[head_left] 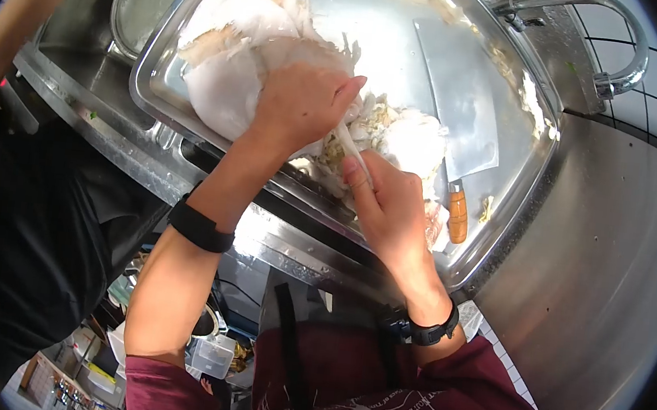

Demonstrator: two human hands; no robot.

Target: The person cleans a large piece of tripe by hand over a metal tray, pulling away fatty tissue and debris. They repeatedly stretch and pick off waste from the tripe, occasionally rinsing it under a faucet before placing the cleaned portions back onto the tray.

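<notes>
A large metal tray (493,238) holds pale, whitish soft masses; what they are I cannot tell for sure. My left hand (303,106) is closed at the edge of the large white mass (225,86) on the tray's left side. Close by on the right, my right hand (385,199) is closed round a pale strip (348,145), which stretches up toward my left hand. Beyond my right hand lies a shredded whitish pile (411,142). A wide-bladed cleaver (460,99) rests in the tray, its wooden handle (458,215) toward me.
A curved metal faucet (636,57) rises at the upper right. Another person's arm (23,25) reaches in at the left, over a sink with a round metal bowl (129,8). The metal counter edge (285,240) runs in front of me.
</notes>
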